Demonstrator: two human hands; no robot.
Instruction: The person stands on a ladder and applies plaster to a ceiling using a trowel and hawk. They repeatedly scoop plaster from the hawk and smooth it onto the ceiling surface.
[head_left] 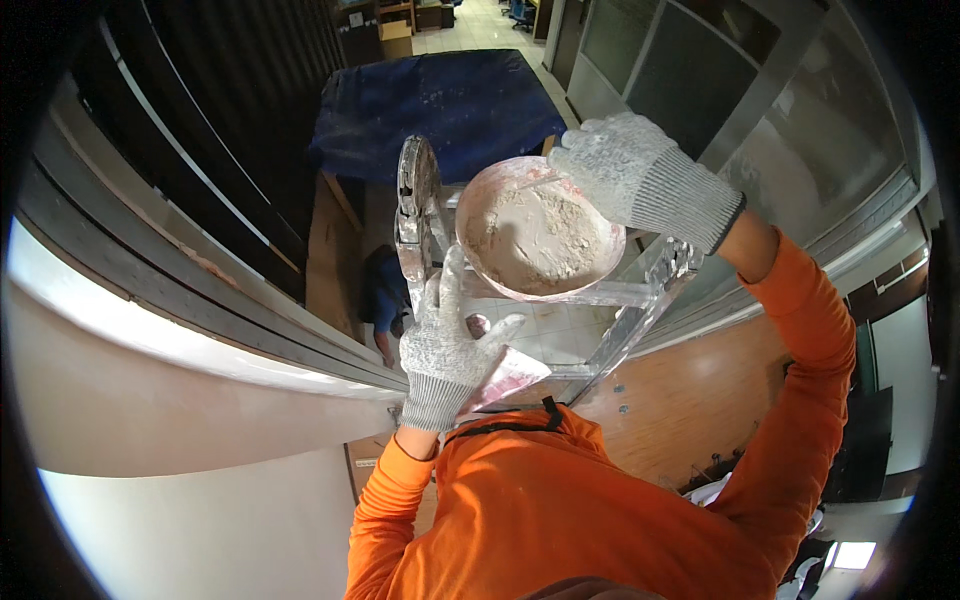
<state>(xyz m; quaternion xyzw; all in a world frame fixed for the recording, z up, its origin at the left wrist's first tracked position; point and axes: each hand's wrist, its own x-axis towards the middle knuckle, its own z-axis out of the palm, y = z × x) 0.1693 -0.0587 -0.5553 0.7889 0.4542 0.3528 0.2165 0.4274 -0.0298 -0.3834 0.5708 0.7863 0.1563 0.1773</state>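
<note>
Eyeing round pinkish bowl of pale paste on metal ladder. My grey-gloved right hand closer, at bowl's far-right rim, can't tell grip. Bowl's ahead-right of grey-gloved left hand: fingers part-spread, pinkish flat scraper beneath, hold unclear.

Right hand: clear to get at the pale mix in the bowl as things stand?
Probably yes. The right hand is at the right side of the bowl, whose top is open, and nothing visible covers most of the pale mix.
</note>
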